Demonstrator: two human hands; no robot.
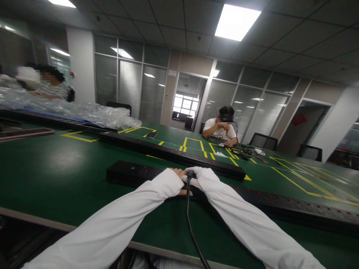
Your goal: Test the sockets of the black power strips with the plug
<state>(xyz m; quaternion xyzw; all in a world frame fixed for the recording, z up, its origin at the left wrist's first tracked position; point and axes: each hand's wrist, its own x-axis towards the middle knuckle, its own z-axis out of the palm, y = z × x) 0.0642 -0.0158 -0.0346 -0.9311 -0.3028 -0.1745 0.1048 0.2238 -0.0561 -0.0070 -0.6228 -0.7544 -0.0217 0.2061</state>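
Note:
A long black power strip (pixel 127 172) with red dots along its top lies across the table in front of me. My left hand (pixel 179 173) is wrapped over it, fingers on the far side and thumb along the near side. Right beside it, my right hand (pixel 195 175), which looks white-gloved, is closed around a black plug (pixel 190 174) held at the top of the strip. Whether the plug sits in a socket is hidden by my hands. From the plug a black power cord (pixel 188 213) runs down toward me over the table edge.
A second black power strip (pixel 168 152) lies behind the first on the green table (pixel 70 186), which has yellow tape markings. Clear plastic wrap (pixel 92 114) is heaped at left. Across the table a person (pixel 220 127) sits near cables and small items (pixel 244 153).

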